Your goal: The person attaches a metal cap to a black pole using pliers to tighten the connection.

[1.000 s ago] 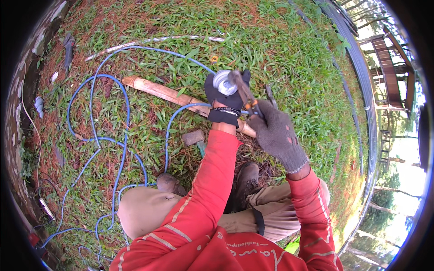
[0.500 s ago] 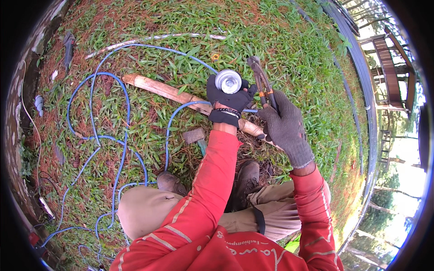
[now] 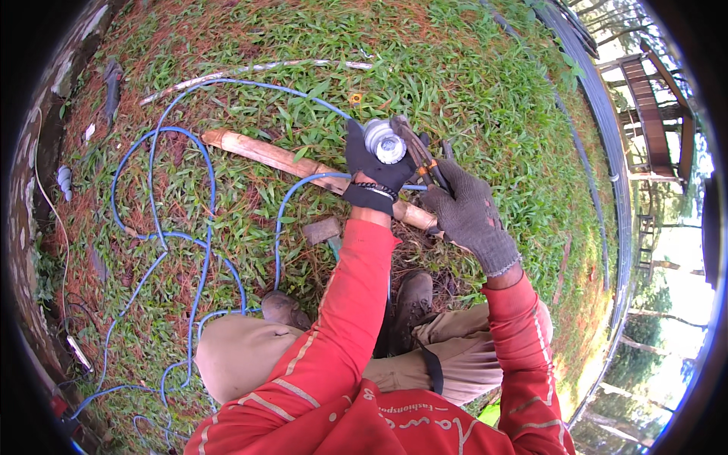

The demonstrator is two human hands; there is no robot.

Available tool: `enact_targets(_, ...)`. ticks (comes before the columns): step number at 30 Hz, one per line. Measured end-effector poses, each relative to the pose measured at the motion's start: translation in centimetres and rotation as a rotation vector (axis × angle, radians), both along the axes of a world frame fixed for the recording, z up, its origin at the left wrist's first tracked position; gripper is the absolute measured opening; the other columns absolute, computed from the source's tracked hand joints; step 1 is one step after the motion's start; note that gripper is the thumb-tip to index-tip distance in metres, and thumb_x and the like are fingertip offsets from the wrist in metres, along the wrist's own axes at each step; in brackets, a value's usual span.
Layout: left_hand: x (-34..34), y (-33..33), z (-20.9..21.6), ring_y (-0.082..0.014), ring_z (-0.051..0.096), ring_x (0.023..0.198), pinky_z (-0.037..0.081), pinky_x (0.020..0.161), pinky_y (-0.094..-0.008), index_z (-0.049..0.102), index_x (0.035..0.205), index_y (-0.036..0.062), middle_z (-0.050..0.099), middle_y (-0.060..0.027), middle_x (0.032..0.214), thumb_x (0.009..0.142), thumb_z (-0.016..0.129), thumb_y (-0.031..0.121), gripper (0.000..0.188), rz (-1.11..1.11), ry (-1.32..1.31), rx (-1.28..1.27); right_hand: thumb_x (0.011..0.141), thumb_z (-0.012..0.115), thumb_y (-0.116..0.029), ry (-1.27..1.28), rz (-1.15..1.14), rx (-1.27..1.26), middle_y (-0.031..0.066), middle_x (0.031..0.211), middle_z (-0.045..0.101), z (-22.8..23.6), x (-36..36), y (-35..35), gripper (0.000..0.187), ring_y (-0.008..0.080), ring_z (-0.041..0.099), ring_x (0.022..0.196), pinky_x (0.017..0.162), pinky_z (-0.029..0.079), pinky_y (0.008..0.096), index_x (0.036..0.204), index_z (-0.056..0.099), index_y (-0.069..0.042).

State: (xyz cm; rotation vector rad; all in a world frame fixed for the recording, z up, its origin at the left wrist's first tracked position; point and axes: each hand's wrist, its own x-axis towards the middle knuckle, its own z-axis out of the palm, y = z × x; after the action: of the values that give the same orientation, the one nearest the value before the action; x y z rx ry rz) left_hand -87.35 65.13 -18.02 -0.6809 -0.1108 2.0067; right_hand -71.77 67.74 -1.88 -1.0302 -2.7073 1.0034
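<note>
My left hand (image 3: 373, 171), in a dark glove, is closed around a round, ribbed, silvery clear piece (image 3: 388, 147) whose exact kind I cannot make out. Its round end faces up. Pliers (image 3: 415, 150) with orange-marked handles are in my right hand (image 3: 472, 216), which wears a grey knit glove. Their jaws lie against the right edge of the silvery piece; whether they bite on it I cannot tell. A blue cable or hose (image 3: 214, 176) loops over the grass and passes behind my left hand.
Under my hands lies a bamboo-like pole (image 3: 265, 154). A hammer (image 3: 321, 230) rests near my boots (image 3: 412, 299). Farther off are a whitish stick (image 3: 265, 67) and a small yellow-orange thing (image 3: 355, 99). Dark pipes (image 3: 590, 89) run along the right, a low wall (image 3: 30, 189) on the left.
The pliers have swung left, from beside the silvery piece to its edge. My right hand has moved slightly left; my left hand still holds the piece.
</note>
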Motion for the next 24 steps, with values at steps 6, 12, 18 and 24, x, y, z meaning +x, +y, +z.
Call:
enact_targets(6, -1.1, 0.2, -0.5, -0.0373, 0.072, 0.096, 0.062, 0.103, -0.0659, 0.068, 0.108, 0.0109, 0.073, -0.0166, 0.104, 0.104, 0.07, 0.052, 0.042, 0.053, -0.118, -0.062, 0.103, 0.071, -0.02, 0.2, -0.169, -0.074, 0.0257, 0.097, 0.077, 0.5, -0.5, -2.4, 0.042, 0.0456, 0.078, 0.09, 0.079, 0.06, 0.0502, 0.142, 0.069, -0.004)
enact_targets(12, -1.2, 0.2, -2.1, -0.0396, 0.073, 0.1, 0.059, 0.111, -0.0661, 0.071, 0.109, 0.0038, 0.075, -0.0195, 0.101, 0.109, 0.053, 0.059, 0.058, 0.136, -0.057, 0.045, 0.107, 0.067, -0.018, 0.067, 0.052, 0.064, 0.0262, 0.097, 0.076, 0.0, -0.8, -2.3, 0.036, 0.0466, 0.078, 0.089, 0.075, 0.059, 0.0505, 0.139, 0.068, -0.002)
enact_targets(18, -1.2, 0.2, -2.6, -0.0384, 0.072, 0.1, 0.064, 0.098, -0.061, 0.07, 0.11, 0.0062, 0.073, -0.0185, 0.105, 0.11, 0.053, 0.053, 0.05, 0.093, -0.128, 0.138, 0.107, 0.066, -0.017, 0.252, -0.139, -0.038, 0.0279, 0.098, 0.076, 0.0, -0.6, -2.7, 0.035, 0.0499, 0.077, 0.088, 0.076, 0.059, 0.0548, 0.14, 0.068, -0.004)
enact_targets(24, -1.0, 0.2, -3.1, -0.0374, 0.074, 0.101, 0.066, 0.099, -0.0633, 0.072, 0.107, 0.0075, 0.077, -0.0155, 0.104, 0.111, 0.052, 0.051, 0.048, 0.175, -0.054, 0.019, 0.106, 0.068, -0.019, 0.023, 0.055, 0.038, 0.0292, 0.102, 0.078, 0.3, -0.5, -2.9, 0.043, 0.0542, 0.077, 0.096, 0.083, 0.062, 0.0555, 0.147, 0.065, -0.007)
